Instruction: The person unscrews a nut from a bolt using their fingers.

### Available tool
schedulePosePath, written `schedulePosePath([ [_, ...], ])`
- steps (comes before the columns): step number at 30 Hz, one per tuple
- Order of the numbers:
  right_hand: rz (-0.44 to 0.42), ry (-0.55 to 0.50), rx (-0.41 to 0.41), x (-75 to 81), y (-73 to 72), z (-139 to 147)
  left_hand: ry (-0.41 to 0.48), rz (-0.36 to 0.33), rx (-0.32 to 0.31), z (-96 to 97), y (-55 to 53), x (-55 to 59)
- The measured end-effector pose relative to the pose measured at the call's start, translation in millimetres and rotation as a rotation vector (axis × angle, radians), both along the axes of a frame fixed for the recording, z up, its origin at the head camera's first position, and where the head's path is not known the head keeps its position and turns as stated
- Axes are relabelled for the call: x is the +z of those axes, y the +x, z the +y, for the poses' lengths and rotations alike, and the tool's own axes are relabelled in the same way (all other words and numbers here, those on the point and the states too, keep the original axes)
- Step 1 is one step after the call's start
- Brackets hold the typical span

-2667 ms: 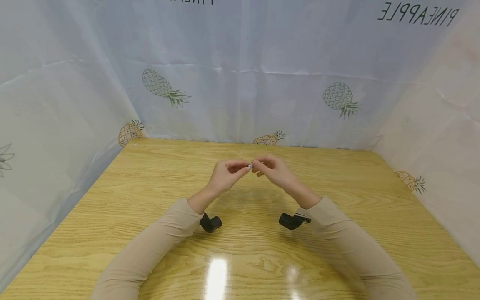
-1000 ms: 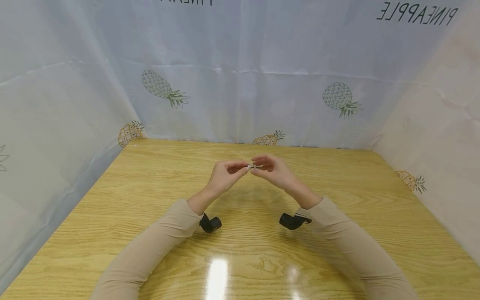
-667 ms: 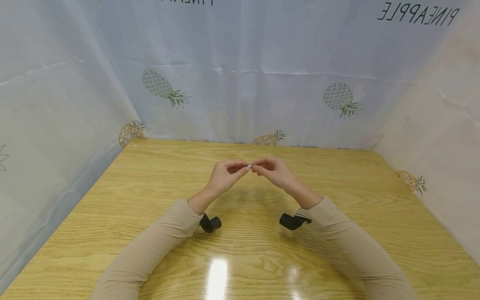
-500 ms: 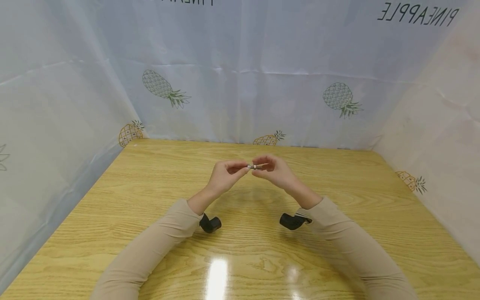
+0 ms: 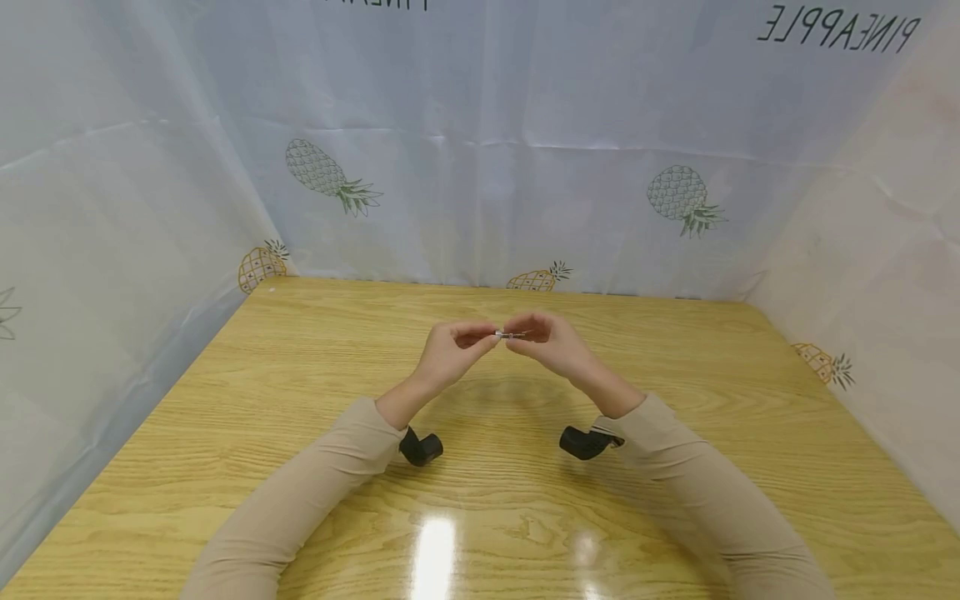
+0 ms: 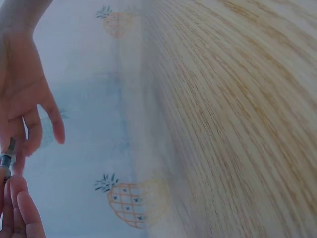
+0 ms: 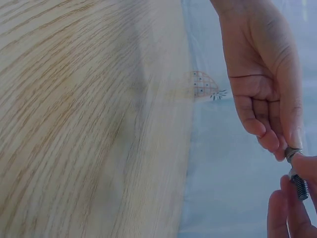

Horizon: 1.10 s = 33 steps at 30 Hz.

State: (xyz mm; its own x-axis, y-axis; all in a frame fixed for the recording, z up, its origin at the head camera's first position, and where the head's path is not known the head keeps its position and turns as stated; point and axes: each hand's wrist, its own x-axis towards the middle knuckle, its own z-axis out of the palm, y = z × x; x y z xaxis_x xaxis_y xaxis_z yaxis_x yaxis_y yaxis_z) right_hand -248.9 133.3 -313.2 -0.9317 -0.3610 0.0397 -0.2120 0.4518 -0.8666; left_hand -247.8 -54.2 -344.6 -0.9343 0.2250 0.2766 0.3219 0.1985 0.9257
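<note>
My left hand (image 5: pixel 446 354) pinches the head end of a small metal bolt (image 7: pixel 301 189) above the middle of the table. From the other side, the thumb and fingers of my right hand (image 5: pixel 558 347) curl around the threaded shank, at a nut (image 5: pixel 511 335) on it. The bolt lies roughly level between both hands in the head view, its free end pointing into the right palm. In the right wrist view, the right thumb covers part of the bolt. At the left wrist view's edge, the right hand's other fingers hang apart from the bolt.
A wood-grain table (image 5: pixel 480 517) spreads beneath both forearms. White curtains with pineapple prints (image 5: pixel 480 208) stand behind it and at both sides. Black wrist-camera mounts (image 5: pixel 422 448) hang under the beige sleeves.
The right fingers have alternately closed over the nut and loosened, baring the shank, then covering it. The left hand has kept its pinch and place. Both forearms stay still.
</note>
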Motion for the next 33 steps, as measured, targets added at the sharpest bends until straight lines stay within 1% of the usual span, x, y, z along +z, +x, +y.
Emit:
schedulePosePath([
  [3, 0.009, -0.015, 0.012, 0.0, 0.1, 0.2, 0.0, 0.002, 0.001, -0.4, 0.3, 0.1],
  [11, -0.078, 0.027, -0.004, 0.3, -1.1, 0.7, -0.007, -0.006, -0.005, -0.9, 0.6, 0.5],
  [15, -0.041, 0.026, 0.006, 0.5, -0.5, 1.3, 0.002, -0.014, -0.003, -0.6, 0.5, 1.4],
  [19, -0.019, -0.013, 0.014, 1.5, 0.0, 1.4, 0.01, -0.023, 0.003, -0.8, 0.7, 1.8],
  [21, -0.025, -0.016, 0.015, 2.0, 0.3, 1.2, 0.007, -0.021, 0.003, -1.0, 1.0, 1.7],
  [25, -0.06, 0.015, -0.015, 1.8, -0.2, 0.0, -0.005, -0.027, 0.003, -1.5, 1.4, 1.4],
  [28, -0.076, 0.013, -0.031, 0.9, -0.7, -0.5, -0.009, -0.033, 0.005, -1.4, 1.5, 1.6],
  [33, -0.022, -0.019, -0.003, -1.0, -0.4, 0.4, 0.003, -0.034, 0.008, -1.1, 1.1, 1.9],
])
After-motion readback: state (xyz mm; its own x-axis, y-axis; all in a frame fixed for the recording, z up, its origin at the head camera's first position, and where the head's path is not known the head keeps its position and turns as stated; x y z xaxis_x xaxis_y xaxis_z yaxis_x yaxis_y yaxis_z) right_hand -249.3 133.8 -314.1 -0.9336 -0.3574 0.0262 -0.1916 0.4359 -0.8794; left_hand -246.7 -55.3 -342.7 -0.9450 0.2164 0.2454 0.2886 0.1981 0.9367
